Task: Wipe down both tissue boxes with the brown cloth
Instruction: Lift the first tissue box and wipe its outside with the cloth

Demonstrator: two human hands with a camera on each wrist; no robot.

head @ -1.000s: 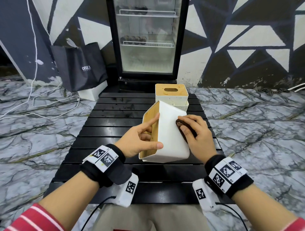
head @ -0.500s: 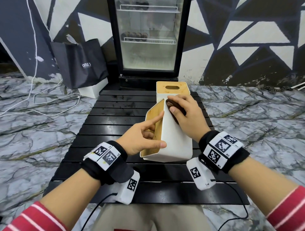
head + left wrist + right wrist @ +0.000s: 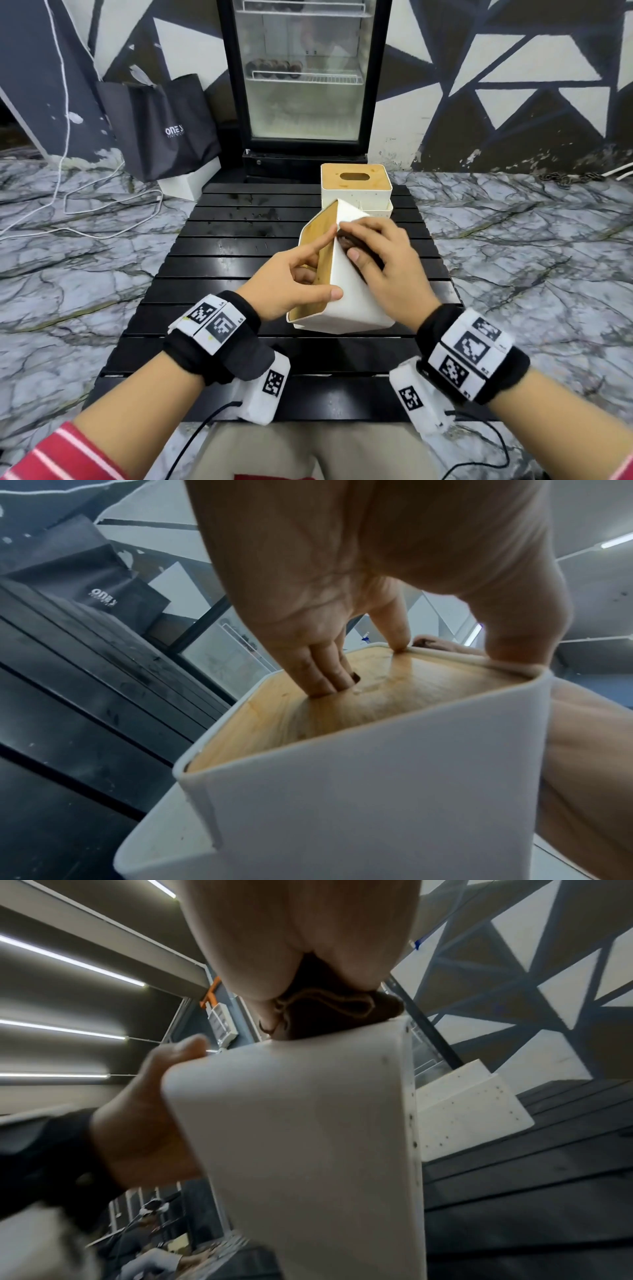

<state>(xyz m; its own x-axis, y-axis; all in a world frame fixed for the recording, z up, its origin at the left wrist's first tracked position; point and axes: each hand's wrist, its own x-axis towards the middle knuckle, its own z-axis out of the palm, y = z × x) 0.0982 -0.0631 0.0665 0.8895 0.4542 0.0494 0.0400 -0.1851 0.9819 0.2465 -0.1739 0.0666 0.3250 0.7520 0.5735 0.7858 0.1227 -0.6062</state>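
Observation:
The near tissue box (image 3: 346,305) is white with a wooden lid and stands tilted on the black slatted table (image 3: 239,246), lid facing left. My left hand (image 3: 308,270) grips it, thumb on the white side, index finger along the lid (image 3: 394,696), and the other fingers in the lid's slot. My right hand (image 3: 387,267) presses the bunched brown cloth (image 3: 346,240) on the box's upper white side (image 3: 308,1123), near its far end. The cloth (image 3: 329,1012) sits under that palm. The second tissue box (image 3: 356,192) stands upright just behind, untouched, and shows in the right wrist view (image 3: 469,1112).
A glass-door fridge (image 3: 305,85) stands behind the table. A black bag (image 3: 168,126) leans on the wall at the left, over a white box (image 3: 188,181). White cables (image 3: 102,205) trail over the marble floor. The table's left half is bare slats.
My right hand slid the cloth from the middle of the box's white side up to its far end, then back a little. The left hand kept its hold.

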